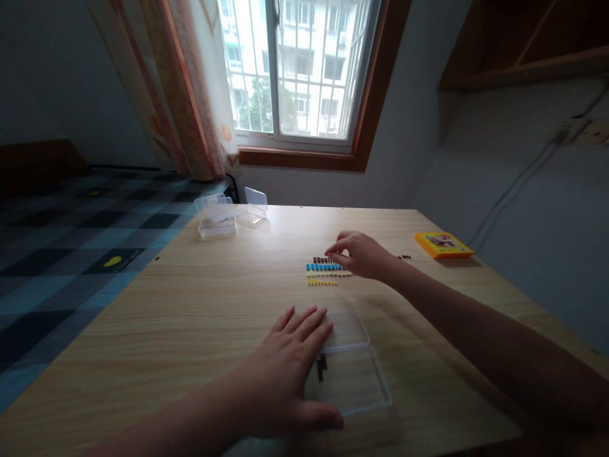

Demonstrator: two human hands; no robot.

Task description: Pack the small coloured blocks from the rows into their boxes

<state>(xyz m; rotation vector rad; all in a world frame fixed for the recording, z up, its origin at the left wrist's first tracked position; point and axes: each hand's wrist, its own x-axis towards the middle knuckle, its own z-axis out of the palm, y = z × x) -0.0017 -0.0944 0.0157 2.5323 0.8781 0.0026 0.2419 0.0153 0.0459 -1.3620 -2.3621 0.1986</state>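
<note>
My left hand (pixel 295 355) lies with its fingers spread along the left side of an open clear plastic box (pixel 378 371), its thumb near the front corner. A few dark brown pieces (pixel 322 365) sit inside the box beside my palm. Farther off, my right hand (pixel 356 252) is closed in a pinch at a row of small dark brown pieces (pixel 320 259); whatever is between the fingertips is too small to make out. In front of that row run a blue row (pixel 320 268), a pale yellow row (pixel 316 275) and a yellow row (pixel 321 283). My right hand partly hides these rows.
Open clear boxes (pixel 216 225) stand at the table's far left corner. An orange and yellow box (pixel 443 245) lies near the right edge, with a few dark pieces (pixel 406 257) left of it. Beyond the wooden table (pixel 190 330) is a checked bed (pixel 114 222) at left.
</note>
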